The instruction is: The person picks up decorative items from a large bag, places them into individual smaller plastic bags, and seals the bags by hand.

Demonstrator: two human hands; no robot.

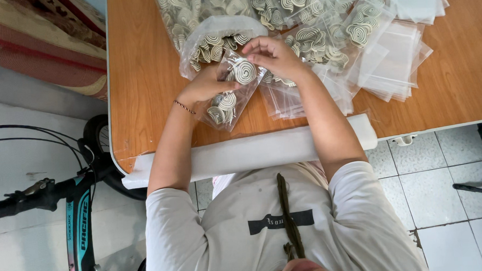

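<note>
The left hand grips the small clear bag of spiral pieces over the table while the right hand pinches its mouth — best held upright, fingers closed along the top edge.

- A wooden table with an orange-brown top carries everything.
- Clear bags of spiral pieces lie on it.
- Empty clear bags are stacked at the right.
- A white foam strip lies along the near edge.

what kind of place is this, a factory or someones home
Probably a home or small workshop used for hand packing: a wooden table heaped with bagged spiral snacks, a bicycle parked beside it, tiled floor.
</note>
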